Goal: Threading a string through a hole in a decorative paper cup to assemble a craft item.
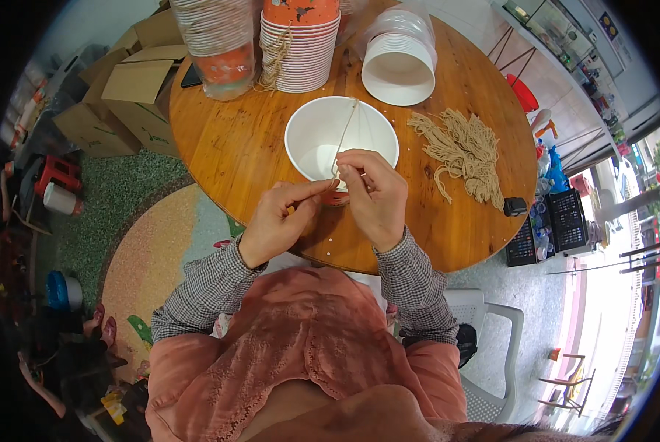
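A white-lined paper bucket (305, 136) stands at the near side of the round wooden table, its mouth toward me. A thin tan cord (345, 131) runs across the opening from the far rim to the near rim. At the near rim, my left hand (280, 215) pinches the cord between thumb and forefinger. Close beside it, my right hand (380, 197) is closed on the same cord with its fingertips. The exact spot where the cord meets the near rim is partly hidden by my fingers. To the right lies a loose bundle of tan cords (466, 153).
Behind the bucket are a tall stack of orange-and-white buckets (300, 59) with cords hanging on it, a plastic-wrapped stack (215, 48) and a stack lying sideways (397, 74). A small black object (515, 206) sits at the right table edge. Cardboard boxes (140, 96) stand left.
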`<state>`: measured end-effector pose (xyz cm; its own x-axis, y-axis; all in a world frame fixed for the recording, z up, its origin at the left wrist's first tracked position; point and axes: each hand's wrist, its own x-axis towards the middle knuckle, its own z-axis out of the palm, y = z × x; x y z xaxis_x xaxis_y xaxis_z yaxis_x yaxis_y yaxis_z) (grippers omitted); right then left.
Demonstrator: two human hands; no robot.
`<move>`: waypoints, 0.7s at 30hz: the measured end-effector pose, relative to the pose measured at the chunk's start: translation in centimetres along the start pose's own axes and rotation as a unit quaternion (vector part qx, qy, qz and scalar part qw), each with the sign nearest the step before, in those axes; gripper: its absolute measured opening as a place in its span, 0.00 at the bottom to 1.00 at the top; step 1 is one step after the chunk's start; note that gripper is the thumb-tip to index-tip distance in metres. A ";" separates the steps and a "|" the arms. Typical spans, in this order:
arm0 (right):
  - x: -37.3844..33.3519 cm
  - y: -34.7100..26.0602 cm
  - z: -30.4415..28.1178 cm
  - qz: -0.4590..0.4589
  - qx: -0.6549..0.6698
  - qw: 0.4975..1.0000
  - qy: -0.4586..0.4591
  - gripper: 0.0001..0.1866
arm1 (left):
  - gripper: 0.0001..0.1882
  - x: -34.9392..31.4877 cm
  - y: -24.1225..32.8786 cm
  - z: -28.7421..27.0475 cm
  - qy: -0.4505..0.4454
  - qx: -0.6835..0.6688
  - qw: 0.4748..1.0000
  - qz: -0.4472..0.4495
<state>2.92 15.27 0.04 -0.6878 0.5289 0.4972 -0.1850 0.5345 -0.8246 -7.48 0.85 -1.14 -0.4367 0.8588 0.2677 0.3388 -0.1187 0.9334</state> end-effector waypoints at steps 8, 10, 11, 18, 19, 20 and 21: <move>1.5 -0.4 -1.8 -0.040 -0.033 0.989 -0.137 0.06 | 0.12 0.2 0.7 -0.7 0.028 -0.083 0.995 -0.046; 1.7 -0.5 -2.1 -0.071 -0.071 0.987 -0.122 0.06 | 0.11 0.6 0.3 -0.8 0.072 -0.020 0.997 0.022; 1.6 -0.7 -2.1 -0.068 -0.069 0.990 -0.106 0.05 | 0.10 0.6 0.3 -1.0 0.118 0.046 0.988 0.087; 1.4 -1.0 -1.5 -0.083 -0.052 0.992 -0.083 0.05 | 0.08 3.6 1.8 -0.8 0.102 0.198 0.958 0.183; 1.5 -1.0 -1.5 -0.084 -0.052 0.991 -0.084 0.05 | 0.08 3.8 1.7 -0.7 0.067 0.098 0.985 0.124; 1.4 -0.9 -1.4 -0.075 -0.042 0.992 -0.090 0.06 | 0.08 4.0 1.7 -0.5 0.030 -0.003 0.998 0.063; 1.4 -0.9 -1.4 -0.065 -0.033 0.993 -0.096 0.06 | 0.08 4.1 1.6 -0.6 0.030 -0.003 0.998 0.063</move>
<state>3.12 16.42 1.87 -0.7828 0.3215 0.5327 -0.2390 0.6351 -0.7345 -9.25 3.89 1.63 -0.4393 0.8057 0.3973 0.3891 -0.2279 0.8926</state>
